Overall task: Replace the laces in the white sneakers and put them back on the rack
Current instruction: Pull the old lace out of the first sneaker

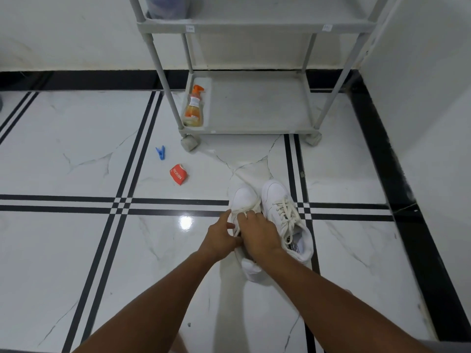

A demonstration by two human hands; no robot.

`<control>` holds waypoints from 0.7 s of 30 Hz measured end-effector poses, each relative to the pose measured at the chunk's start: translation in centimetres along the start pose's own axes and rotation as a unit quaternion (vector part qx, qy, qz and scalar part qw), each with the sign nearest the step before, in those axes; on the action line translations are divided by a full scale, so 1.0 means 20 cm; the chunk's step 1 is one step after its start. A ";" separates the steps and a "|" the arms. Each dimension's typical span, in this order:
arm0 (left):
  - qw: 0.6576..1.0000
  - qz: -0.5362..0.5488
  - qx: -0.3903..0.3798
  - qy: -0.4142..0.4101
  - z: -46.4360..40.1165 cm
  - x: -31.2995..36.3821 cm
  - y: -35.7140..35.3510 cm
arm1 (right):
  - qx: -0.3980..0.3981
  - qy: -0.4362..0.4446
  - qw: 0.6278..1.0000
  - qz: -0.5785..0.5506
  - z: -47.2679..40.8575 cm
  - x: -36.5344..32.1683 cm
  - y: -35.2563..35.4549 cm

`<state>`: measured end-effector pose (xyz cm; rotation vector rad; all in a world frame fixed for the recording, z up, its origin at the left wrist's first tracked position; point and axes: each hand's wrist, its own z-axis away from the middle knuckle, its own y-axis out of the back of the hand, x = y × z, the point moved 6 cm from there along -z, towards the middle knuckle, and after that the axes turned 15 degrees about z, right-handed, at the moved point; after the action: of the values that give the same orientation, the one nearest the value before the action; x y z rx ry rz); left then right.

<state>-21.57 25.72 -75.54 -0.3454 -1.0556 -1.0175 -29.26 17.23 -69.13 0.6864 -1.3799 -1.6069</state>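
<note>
Two white sneakers sit side by side on the tiled floor (76, 138), lower centre-right of the frame, toes pointing up toward the rack (254, 25). Right sneaker (283, 212) looks fully laced; left sneaker (243, 197) is mid-lacing. Both hands are on it: left hand (221, 235) pinches the lace (248, 208) w/ thumb & fingers, right hand (257, 233) curls over the tongue area, fingertips on the crossings. Can't tell which eyelet is being worked, hands cover it. Risk, as I judge it: uneven pull could leave one end short, or a skipped eyelet goes unnoticed under the hands. Rack's bottom shelf, upper centre, holds an orange spray bottle (195, 108) lying in its left corner; a blue peg (160, 152) & red packet (179, 174) lie on the floor nearby.
</note>
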 end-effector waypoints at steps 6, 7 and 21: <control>1.000 -0.002 0.023 0.001 0.01 -0.01 0.08 | -0.002 -0.180 0.946 -0.269 -0.02 0.19 -0.05; 0.999 0.005 0.031 0.006 0.02 -0.01 0.10 | -0.004 -0.277 0.881 -0.385 0.00 0.26 -0.10; 0.998 -0.030 0.060 -0.007 0.06 0.03 0.08 | -0.015 -0.028 0.994 -0.102 0.03 0.01 -0.02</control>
<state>-20.84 26.96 -74.15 -0.2251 -1.1398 -1.0013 -30.03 17.27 -69.30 0.7899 -1.3590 -1.8158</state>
